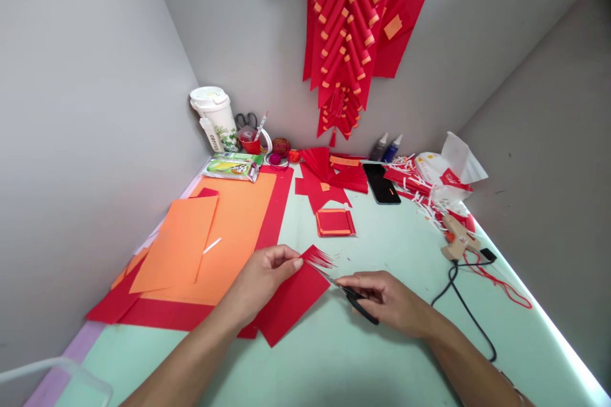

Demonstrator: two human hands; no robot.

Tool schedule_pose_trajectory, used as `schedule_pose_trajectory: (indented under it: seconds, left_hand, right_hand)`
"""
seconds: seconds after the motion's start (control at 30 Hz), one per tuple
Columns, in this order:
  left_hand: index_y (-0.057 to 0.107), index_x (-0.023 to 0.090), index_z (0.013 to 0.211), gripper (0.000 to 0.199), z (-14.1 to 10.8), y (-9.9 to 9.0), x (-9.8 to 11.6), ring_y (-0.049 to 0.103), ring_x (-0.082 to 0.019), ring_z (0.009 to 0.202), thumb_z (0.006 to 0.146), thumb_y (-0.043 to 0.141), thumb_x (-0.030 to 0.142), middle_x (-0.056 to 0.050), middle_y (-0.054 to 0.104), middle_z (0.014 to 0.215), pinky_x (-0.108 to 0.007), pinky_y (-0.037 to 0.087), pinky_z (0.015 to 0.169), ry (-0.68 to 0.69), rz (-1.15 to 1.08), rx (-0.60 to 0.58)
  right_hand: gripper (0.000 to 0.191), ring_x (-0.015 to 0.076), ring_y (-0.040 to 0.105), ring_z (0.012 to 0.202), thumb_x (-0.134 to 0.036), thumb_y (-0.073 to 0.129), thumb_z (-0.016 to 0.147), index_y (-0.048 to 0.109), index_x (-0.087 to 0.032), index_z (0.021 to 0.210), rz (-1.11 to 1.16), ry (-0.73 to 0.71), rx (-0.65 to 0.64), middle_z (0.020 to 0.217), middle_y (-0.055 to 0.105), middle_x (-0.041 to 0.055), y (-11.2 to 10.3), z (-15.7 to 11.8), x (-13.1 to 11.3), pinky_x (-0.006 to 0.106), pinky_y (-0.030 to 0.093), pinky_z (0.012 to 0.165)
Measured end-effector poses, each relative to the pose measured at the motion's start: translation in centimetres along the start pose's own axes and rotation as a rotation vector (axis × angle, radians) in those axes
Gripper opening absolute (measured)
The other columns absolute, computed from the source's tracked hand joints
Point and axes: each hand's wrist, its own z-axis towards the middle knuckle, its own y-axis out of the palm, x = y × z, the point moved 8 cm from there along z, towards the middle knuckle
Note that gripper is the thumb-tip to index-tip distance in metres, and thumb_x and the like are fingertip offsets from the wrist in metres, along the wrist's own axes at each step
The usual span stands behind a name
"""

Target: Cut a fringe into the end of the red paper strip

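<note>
Head view: taking the phone [382, 184] as your landmark, your red sheet [296, 308] is nearer to you and to its left, tilted over the green table [367, 365], with a fringe of thin cuts at its upper right corner. Your left hand [268, 276] is closed in a pinch, thumb and forefinger gripping the sheet just beside that fringe. Your right hand [389, 304] curls round the black handles of the scissors [361, 307], nearer to you than the phone; their blades meet the sheet just below the fringe, though you cannot tell how far apart they stand. Left of the phone and a little nearer sits a small red stack [334, 221]; well left lie orange sheets [179, 238]. Two bottles [393, 149] stand just behind the phone. To its right are red and white scraps [415, 186], and, nearer to you, a glue gun [459, 238]. Above it and leftward, paper firecrackers [344, 32] hang on the wall.
</note>
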Motion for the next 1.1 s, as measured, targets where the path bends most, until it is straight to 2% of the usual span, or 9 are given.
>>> schedule_pose_trajectory:
  seconds: [0.3, 0.6, 0.8, 0.97, 1.1]
  left_hand:
    - [0.059, 0.019, 0.074, 0.03, 0.02, -0.06, -0.05, 0.055, -0.014, 0.056, 0.069, 0.064, 0.048, 0.002, 0.062, 0.066, -0.022, 0.039, 0.052, -0.021, 0.005, -0.001]
    - [0.057, 0.019, 0.074, 0.028, 0.22, -0.1, -0.26, 0.053, -0.013, 0.057, 0.074, 0.061, 0.046, 0.002, 0.059, 0.067, -0.021, 0.037, 0.052, -0.005, 0.024, -0.007]
    - [0.057, 0.019, 0.075, 0.028, 0.31, 0.44, -0.85, 0.054, -0.013, 0.057, 0.075, 0.06, 0.047, 0.001, 0.059, 0.068, -0.022, 0.038, 0.052, -0.022, 0.024, -0.058]
    - [0.056, 0.019, 0.075, 0.028, 0.33, 0.4, -0.8, 0.051, -0.01, 0.056, 0.076, 0.06, 0.047, 0.003, 0.056, 0.067, -0.02, 0.037, 0.052, -0.001, 0.026, -0.056]
    - [0.056, 0.019, 0.075, 0.028, 0.3, 0.51, -0.76, 0.051, -0.01, 0.056, 0.076, 0.06, 0.046, 0.002, 0.057, 0.068, -0.02, 0.037, 0.052, -0.011, 0.011, -0.057]
  right_hand:
    - [0.043, 0.0219, 0.059, 0.097, -0.017, 0.056, 0.08, 0.06, -0.022, 0.122, -0.038, 0.011, 0.029, 0.095, 0.067, 0.0066, -0.31, -0.01, 0.03, 0.028, 0.051, 0.076]
    - [0.04, 0.0193, 0.061, 0.091, -0.017, 0.056, 0.079, 0.062, -0.021, 0.118, 0.014, 0.02, 0.012, 0.104, 0.066, 0.0065, -0.05, -0.01, 0.17, 0.027, 0.051, 0.075]
    - [0.039, 0.0163, 0.063, 0.082, -0.014, 0.054, 0.079, 0.062, -0.02, 0.117, 0.055, 0.02, 0.016, 0.097, 0.064, 0.0051, 0.34, 0.03, 0.47, 0.024, 0.05, 0.069]
    - [0.037, 0.0187, 0.06, 0.091, -0.015, 0.055, 0.08, 0.062, -0.02, 0.116, 0.038, 0.005, 0.025, 0.108, 0.063, 0.0072, 0.33, 0.07, 0.17, 0.027, 0.049, 0.075]
    - [0.037, 0.0188, 0.06, 0.09, -0.016, 0.055, 0.081, 0.062, -0.021, 0.116, 0.037, 0.0, 0.021, 0.106, 0.063, 0.0071, 0.26, 0.12, 0.06, 0.027, 0.049, 0.075]
